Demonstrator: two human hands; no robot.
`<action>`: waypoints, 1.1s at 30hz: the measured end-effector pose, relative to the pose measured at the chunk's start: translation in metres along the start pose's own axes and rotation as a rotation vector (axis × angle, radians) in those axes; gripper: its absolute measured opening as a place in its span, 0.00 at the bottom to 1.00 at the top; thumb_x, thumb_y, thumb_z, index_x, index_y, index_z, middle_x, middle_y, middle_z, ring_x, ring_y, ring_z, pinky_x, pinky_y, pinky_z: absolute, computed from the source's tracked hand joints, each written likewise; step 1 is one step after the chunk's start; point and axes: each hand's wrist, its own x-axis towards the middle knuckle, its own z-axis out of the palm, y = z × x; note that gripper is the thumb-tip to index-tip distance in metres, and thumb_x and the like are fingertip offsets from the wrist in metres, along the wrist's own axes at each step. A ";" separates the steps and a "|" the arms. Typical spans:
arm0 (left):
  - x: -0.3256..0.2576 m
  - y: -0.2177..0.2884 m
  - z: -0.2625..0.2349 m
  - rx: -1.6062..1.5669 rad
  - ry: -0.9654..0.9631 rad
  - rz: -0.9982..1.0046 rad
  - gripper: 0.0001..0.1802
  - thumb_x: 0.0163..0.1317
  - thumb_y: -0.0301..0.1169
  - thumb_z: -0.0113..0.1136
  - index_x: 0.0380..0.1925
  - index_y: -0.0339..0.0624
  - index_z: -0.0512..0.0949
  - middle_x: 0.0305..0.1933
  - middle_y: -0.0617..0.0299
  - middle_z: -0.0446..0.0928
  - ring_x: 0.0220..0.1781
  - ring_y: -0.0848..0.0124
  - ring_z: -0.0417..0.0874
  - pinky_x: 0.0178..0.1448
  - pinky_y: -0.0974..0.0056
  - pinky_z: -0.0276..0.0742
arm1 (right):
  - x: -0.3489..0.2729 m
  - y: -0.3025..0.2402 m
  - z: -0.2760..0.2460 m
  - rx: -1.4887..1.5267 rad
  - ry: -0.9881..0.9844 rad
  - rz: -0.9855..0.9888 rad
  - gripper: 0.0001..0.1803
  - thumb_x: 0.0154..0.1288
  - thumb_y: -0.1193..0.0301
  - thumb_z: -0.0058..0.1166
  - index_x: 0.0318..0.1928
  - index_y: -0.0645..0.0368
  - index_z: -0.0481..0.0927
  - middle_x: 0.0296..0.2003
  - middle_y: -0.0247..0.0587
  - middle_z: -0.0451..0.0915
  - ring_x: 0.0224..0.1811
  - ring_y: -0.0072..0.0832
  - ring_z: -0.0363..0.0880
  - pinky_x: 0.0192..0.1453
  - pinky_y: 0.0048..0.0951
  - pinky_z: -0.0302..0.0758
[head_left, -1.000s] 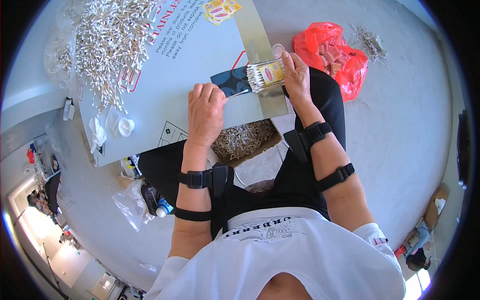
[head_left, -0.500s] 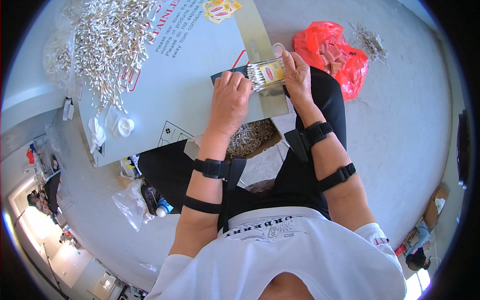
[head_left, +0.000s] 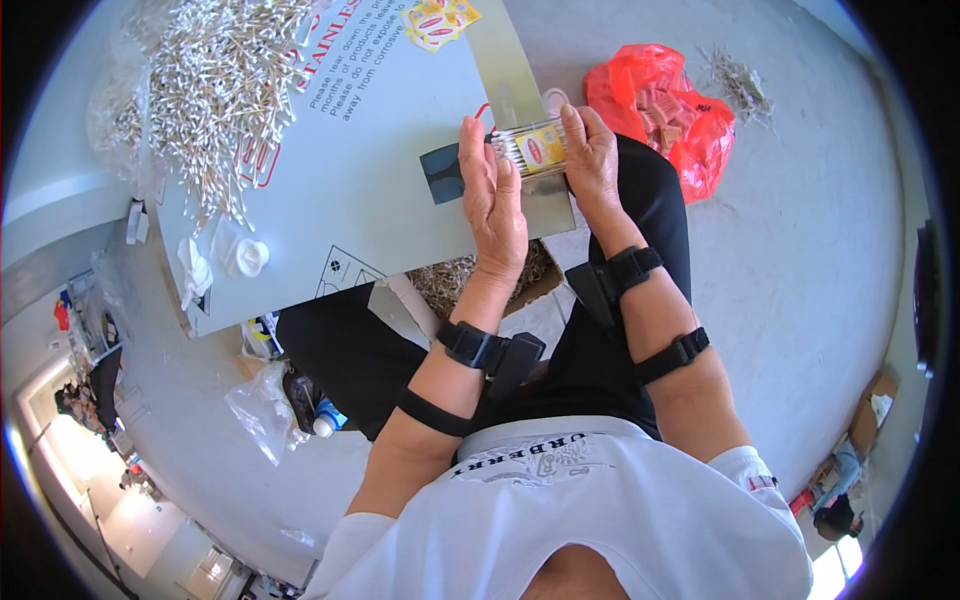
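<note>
A flat clear pack of cotton swabs (head_left: 541, 149) with a yellow label lies sideways over the table's near right edge. My right hand (head_left: 596, 168) grips its right end between thumb and fingers. At the other end, white swab tips show, and my left hand (head_left: 494, 215) is held flat against or right beside them, fingers stretched. Whether the palm touches every tip cannot be seen. Just left of that hand, a dark flat piece (head_left: 441, 176) rests on the table (head_left: 390, 190).
A big heap of loose swabs (head_left: 220, 90) covers the table's far left. Yellow labels (head_left: 440, 22) lie at the far edge. A white cup-like piece (head_left: 250, 257) sits near left. A red plastic bag (head_left: 640, 70) is on the floor right; a cardboard box (head_left: 403, 303) stands below the table.
My left hand has let go of the dark piece, unfolded from curled to stretched fingers and moved right to the swab tips. The pack and my right hand have barely moved.
</note>
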 end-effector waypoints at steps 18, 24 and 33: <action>0.000 -0.005 0.002 -0.205 0.073 -0.028 0.37 0.75 0.41 0.44 0.74 0.31 0.46 0.80 0.50 0.44 0.81 0.63 0.41 0.81 0.56 0.36 | 0.000 -0.003 -0.001 -0.067 -0.013 0.004 0.21 0.74 0.58 0.49 0.33 0.65 0.71 0.25 0.52 0.70 0.27 0.37 0.67 0.36 0.38 0.71; 0.006 -0.008 0.001 -0.090 -0.011 0.001 0.38 0.76 0.44 0.42 0.74 0.31 0.44 0.80 0.48 0.41 0.82 0.60 0.38 0.81 0.53 0.34 | -0.003 -0.006 0.000 -0.079 -0.007 -0.051 0.22 0.76 0.55 0.47 0.35 0.62 0.75 0.24 0.34 0.70 0.29 0.20 0.65 0.34 0.27 0.67; 0.023 -0.003 0.002 -0.119 0.061 -0.034 0.38 0.76 0.48 0.40 0.73 0.29 0.46 0.77 0.44 0.46 0.80 0.59 0.46 0.81 0.55 0.42 | -0.002 -0.003 0.000 0.189 -0.080 0.040 0.19 0.76 0.58 0.45 0.36 0.64 0.72 0.26 0.45 0.68 0.31 0.29 0.66 0.39 0.34 0.70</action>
